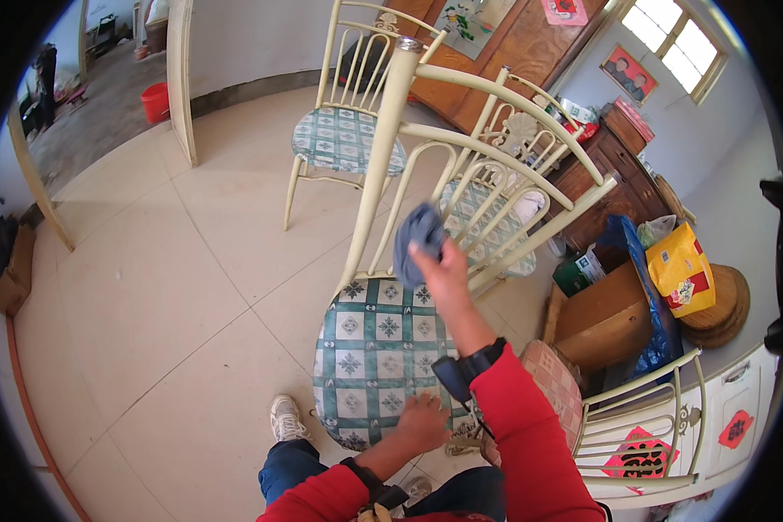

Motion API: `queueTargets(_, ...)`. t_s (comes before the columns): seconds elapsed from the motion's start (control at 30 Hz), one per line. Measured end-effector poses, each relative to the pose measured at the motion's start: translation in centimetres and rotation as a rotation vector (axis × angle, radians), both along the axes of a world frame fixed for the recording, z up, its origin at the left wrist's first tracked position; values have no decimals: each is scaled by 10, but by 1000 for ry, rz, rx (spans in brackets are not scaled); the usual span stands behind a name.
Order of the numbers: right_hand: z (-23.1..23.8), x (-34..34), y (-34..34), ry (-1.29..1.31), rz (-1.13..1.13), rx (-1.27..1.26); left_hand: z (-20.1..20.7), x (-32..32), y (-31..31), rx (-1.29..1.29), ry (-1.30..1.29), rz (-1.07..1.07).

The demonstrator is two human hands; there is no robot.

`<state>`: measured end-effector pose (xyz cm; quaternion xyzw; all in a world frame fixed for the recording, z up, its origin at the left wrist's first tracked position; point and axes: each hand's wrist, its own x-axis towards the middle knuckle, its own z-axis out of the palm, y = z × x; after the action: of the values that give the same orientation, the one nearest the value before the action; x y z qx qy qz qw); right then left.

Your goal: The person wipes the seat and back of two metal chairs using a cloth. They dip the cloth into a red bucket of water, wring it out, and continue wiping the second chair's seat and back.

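A cream metal chair (380, 180) with a padded seat (383, 335) in a green and white checked pattern stands right in front of me. My right hand (446, 277) is closed around a bunched grey-blue cloth (419, 242), held against or just before the bars of the backrest; whether it touches them I cannot tell. My left hand (422, 424) lies on the near right part of the seat, fingers spread and holding nothing. Both forearms wear red sleeves with dark bands at the wrists.
Similar chairs stand behind: one (344, 139) at the far left, another (483, 213) just beyond the backrest. A pink-seated chair (544, 387) is close on my right. Past it are a cardboard box (605, 317), a yellow bag (680, 270) and a white cabinet (739, 391).
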<state>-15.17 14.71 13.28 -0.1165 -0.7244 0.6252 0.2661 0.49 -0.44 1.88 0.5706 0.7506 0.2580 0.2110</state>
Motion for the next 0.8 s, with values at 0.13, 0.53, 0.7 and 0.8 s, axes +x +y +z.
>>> queueTargets(0.13, 68, -50, 1, 235, 89, -139, -2, 3, 1, 75, 81, 32)
queueTargets(0.53, -37, -98, -20, 337, -198, 137, -14, 0, 6, 304, -163, 136)
queueTargets(0.7, -110, -82, -23, 180, -213, 203, -23, 1, 0, 370, -210, 111)
queueTargets(0.8, -144, -65, -22, 8, -252, 324, -31, 4, -1, 417, -259, 82)
